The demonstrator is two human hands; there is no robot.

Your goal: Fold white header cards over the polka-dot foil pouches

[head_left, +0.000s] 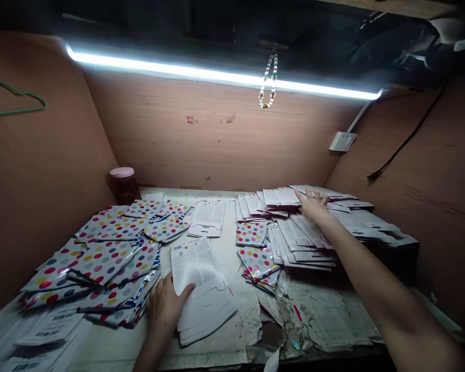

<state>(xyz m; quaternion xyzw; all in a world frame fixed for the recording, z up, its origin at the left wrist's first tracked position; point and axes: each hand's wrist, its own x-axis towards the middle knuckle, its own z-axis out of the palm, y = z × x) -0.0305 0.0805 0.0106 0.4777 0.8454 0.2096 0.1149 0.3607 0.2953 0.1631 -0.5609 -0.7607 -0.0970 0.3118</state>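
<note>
One fanned stack of white printed packets (201,310) lies beneath the thumb of the left hand (166,299), on the table (229,227). The thumb is parted from the fingers and rests on the top packet; the fingers sit along the stack's left edge. Whether they pinch it cannot be determined. The thumb position appears suited to steadying the loose layers.

The right hand (313,205) has its fingers spread over the overlapping rows of white packets (302,237); no pinch is visible. The rows probably overlap so that each edge stays accessible to the fingertips.

Directly ahead of the left fingertips is a smaller pile of white packets (207,217), kept apart from the fanned stack. Left of the left fingers, polka-dot packages (108,253) form a heap, apparently grouped by type. Nearer the body than that heap are barcode sheets (48,328).

Between the two hands, small polka-dot packages (251,235) adjoin the rows. Well ahead of the left fingers stands a pink-lidded jar (123,183), presumably set back to leave working space.
</note>
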